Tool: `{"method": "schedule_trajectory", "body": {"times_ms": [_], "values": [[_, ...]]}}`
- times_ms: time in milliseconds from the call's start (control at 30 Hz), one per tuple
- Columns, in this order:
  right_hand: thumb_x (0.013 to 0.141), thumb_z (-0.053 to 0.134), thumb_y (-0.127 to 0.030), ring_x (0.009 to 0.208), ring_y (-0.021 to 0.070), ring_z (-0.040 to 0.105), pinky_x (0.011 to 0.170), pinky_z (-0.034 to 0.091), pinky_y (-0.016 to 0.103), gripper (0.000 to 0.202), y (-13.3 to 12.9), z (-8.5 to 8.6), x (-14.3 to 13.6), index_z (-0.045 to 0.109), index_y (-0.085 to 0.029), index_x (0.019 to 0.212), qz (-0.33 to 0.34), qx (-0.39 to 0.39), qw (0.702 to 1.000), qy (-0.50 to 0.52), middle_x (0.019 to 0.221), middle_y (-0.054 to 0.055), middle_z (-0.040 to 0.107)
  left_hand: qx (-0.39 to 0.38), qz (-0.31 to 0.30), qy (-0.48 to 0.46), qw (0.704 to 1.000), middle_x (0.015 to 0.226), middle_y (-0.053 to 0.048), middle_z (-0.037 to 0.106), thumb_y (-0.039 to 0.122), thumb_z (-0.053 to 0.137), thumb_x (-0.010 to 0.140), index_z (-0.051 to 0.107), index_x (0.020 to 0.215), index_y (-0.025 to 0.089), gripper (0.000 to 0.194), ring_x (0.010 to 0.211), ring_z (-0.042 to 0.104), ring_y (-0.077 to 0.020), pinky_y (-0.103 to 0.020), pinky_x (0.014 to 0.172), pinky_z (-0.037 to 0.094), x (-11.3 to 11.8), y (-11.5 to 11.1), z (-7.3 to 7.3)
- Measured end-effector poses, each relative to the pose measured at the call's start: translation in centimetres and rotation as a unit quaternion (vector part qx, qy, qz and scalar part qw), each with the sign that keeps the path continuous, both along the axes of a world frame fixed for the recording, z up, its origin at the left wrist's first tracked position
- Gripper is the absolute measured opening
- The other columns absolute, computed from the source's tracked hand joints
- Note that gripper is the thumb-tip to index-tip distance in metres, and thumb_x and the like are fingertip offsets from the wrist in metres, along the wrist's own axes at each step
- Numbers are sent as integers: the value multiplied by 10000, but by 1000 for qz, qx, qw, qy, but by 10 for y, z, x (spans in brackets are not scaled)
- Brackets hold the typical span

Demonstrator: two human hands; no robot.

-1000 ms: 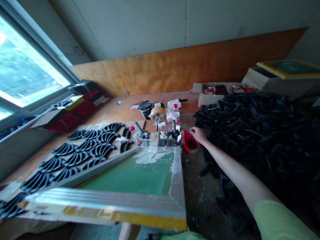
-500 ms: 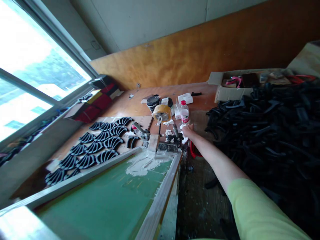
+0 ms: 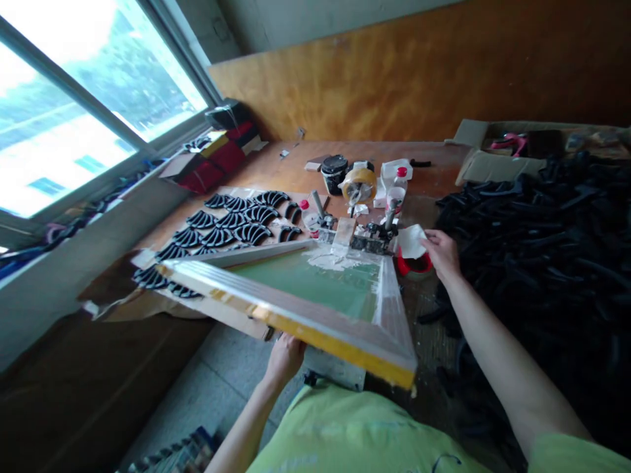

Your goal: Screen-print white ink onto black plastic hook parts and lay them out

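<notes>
Right hand [image 3: 445, 255] at 3 o'clock from view centre, thumb and fingers pinched together on a white sheet [image 3: 412, 242]; sheet held out toward 9, above the red tape dispenser [image 3: 407, 264]. Left hand [image 3: 286, 355] between 6 and 7, at the underside of the near edge of the framed green screen [image 3: 315, 282]; its fingers partly hidden, cannot tell whether closed. Screen tilted, mid-view, white paste [image 3: 332, 261] at its far end; black curved pieces [image 3: 214, 236] in rows at 9; dark pile [image 3: 537, 282] farther out at 3.

White sheet [image 3: 411, 242], probably paper, now in right fingers [image 3: 434, 238]
</notes>
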State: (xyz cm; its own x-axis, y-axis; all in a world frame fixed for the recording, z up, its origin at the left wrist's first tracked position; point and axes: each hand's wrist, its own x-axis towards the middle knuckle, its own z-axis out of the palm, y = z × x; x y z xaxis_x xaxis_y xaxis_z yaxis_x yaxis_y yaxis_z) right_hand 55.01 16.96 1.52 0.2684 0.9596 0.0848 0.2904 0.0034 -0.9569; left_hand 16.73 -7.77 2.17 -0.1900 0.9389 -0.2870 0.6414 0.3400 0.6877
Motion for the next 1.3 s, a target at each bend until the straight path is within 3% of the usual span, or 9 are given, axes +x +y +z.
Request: {"method": "schedule_trajectory", "body": {"times_ms": [67,167,267,367,500,633,767,933,1300], "values": [[676,671,-444,709,205,654,644,506,301,419,-59,4,-1,678,-129,953,-33,-13,999,42,831,76,713,17,-92,54,994,1034,-79,637,222,562,870,675,1028,238,195,1056,565,-248,-402,953,458,-11,-7,-10],[701,670,-469,678,218,653,605,511,310,359,-146,9,-28,691,-150,863,-40,-38,998,-20,758,64,707,68,-230,155,958,996,-72,628,229,497,904,649,1118,229,263,965,581,-216,-359,887,476,-24,-10,-20],[745,663,-435,782,232,685,681,544,326,271,-215,10,-84,679,-182,842,-4,-30,997,-68,878,78,729,110,-272,179,939,991,-64,624,243,521,898,649,1119,226,256,945,580,-202,-324,863,477,-31,-10,-26],[859,569,-309,840,202,700,746,563,316,169,-256,3,-147,674,-200,934,84,30,984,-156,992,73,730,146,-283,172,932,997,-66,630,293,558,889,644,1136,212,274,940,575,-209,-332,869,472,-35,-10,-30],[924,439,-128,1024,166,668,951,514,305,297,-271,-15,-210,671,-195,1097,172,141,937,-270,1094,57,712,168,-279,162,932,961,-61,648,336,533,910,674,1096,213,264,897,570,-208,-340,857,462,-38,-10,-36],[925,415,-82,1186,194,583,1043,462,355,366,-269,-34,-240,641,-162,1201,211,166,895,-356,1225,70,654,166,-288,147,932,949,-53,655,336,542,905,691,1068,225,248,880,570,-200,-323,841,458,-40,-8,-38],[899,392,-36,1274,237,504,1065,442,393,429,-282,-44,-247,596,-105,1270,223,134,874,-410,1296,105,603,155,-283,156,934,911,-46,646,333,568,887,705,1047,247,228,873,573,-202,-306,812,454,-41,-5,-37],[896,363,-28,1266,222,513,1075,435,376,448,-307,-40,-244,597,-104,1271,224,112,868,-428,1313,106,590,139,-289,151,935,892,-40,645,371,562,890,708,1064,267,250,886,576,-202,-289,767,446,-43,-2,-36],[894,380,-34,1272,230,507,1084,427,402,443,-307,-35,-247,608,-122,1263,236,99,864,-434,1301,108,598,120,-293,156,935,907,-20,662,361,592,873,710,1067,290,238,930,591,-188,-265,759,448,-44,1,-33]]}}
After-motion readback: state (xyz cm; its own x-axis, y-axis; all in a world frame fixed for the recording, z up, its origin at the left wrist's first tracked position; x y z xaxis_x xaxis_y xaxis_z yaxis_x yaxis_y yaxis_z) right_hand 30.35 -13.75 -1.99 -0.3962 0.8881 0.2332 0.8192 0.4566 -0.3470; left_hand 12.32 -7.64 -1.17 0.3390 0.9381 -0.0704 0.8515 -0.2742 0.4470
